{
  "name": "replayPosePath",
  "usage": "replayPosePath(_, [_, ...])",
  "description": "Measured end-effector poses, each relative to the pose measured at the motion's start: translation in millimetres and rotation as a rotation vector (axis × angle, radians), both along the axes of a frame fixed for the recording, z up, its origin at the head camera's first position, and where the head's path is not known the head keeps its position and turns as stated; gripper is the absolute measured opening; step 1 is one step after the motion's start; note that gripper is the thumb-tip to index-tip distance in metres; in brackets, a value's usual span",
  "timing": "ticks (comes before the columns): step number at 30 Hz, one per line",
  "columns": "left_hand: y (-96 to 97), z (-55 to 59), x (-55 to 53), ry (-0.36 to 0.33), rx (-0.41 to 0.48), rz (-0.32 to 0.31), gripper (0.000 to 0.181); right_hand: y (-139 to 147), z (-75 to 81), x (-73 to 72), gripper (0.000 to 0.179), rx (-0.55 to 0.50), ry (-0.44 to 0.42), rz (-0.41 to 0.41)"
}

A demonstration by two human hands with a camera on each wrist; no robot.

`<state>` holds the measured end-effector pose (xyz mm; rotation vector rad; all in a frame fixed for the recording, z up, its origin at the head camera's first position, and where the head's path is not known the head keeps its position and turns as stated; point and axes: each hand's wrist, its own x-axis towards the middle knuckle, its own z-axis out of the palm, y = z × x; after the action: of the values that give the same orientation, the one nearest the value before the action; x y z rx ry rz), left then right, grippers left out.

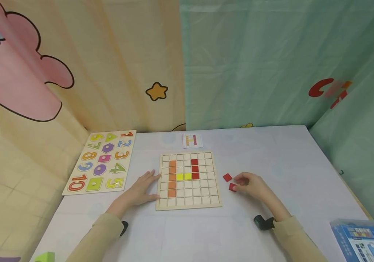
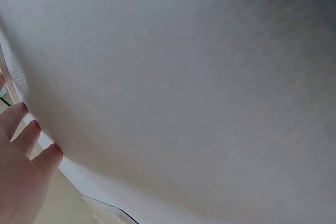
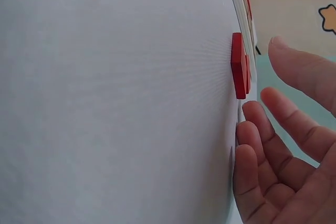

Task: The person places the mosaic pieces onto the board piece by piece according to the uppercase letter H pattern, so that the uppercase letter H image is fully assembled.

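Observation:
A wooden grid board (image 1: 190, 208) lies on the table. It holds a column of orange tiles (image 1: 172, 177), two yellow tiles (image 1: 184, 177) and a column of three red tiles (image 1: 195, 169). At its left edge rests my left hand (image 1: 139, 190), fingers spread and thumb touching the frame. To the right of the board are two loose red tiles, a farther one (image 1: 227, 177) and a nearer one (image 1: 231, 187). My right hand (image 1: 252, 186) is beside them. In the right wrist view, that hand (image 3: 289, 156) has thumb and index finger apart, next to a red tile (image 3: 239, 72) on the table.
Behind the board lies a small pattern card (image 1: 192, 140). A number and shape puzzle board (image 1: 126, 182) sits at the left. A blue box (image 1: 360, 236) occupies the near right corner, and a green block (image 1: 45, 257) the near left. Curtains (image 1: 239, 65) hang behind the table.

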<state>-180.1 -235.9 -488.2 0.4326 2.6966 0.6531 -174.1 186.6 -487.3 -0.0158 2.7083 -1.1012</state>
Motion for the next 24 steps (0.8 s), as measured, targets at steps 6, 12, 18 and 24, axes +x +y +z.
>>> replayPosePath(6, [0.0, -1.0, -0.8, 0.000, -0.003, 0.005, 0.087, -0.6, 1.9, -0.9, 0.033, 0.017, -0.007, 0.020])
replayPosePath(12, [0.5, -0.3, -0.1, -0.005, -0.010, 0.007, 0.086, -2.0, 2.2, -2.1, 0.035, 0.043, 0.008, 0.044])
replayPosePath(18, [1.2, 0.6, -0.2, -0.007, -0.014, 0.007, 0.086, -4.0, 3.3, -1.4, 0.032, 0.064, 0.036, 0.078])
replayPosePath(24, [0.9, 0.5, -0.2, -0.007, -0.018, 0.011, 0.087, -7.4, 1.5, -0.5, 0.028, 0.099, 0.049, 0.091])
